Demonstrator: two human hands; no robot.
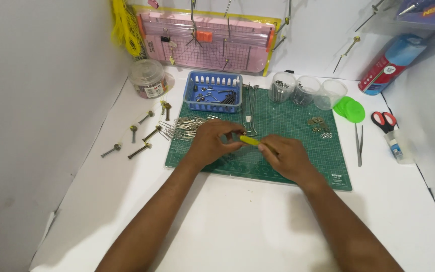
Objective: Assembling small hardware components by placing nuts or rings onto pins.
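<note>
two hands meet over the green cutting mat (298, 166), w/ a small yellow tool (250, 140) bridged between them. left hand (212, 141) pinches the tool's left end btwn thumb and fingertips, curled tight; right hand (288, 157) grips the other end, fingers folded over it so most of that end is hidden. can't tell what the tip of the tool is, or if a small part is caught at it.

risks, as a guess: the tool sits just above the mat, held only at its ends, so a slack pinch could let it drop or twist. the pile of metal pins (185, 128) lies just beside the left wrist, touching or nearly so; a sideways nudge could scatter them off the mat toward the loose bolts (139, 135). the washers (319, 127) near the right hand are small and could get swept away too. blue basket (213, 91) stands well behind, clear of both hands.
</note>
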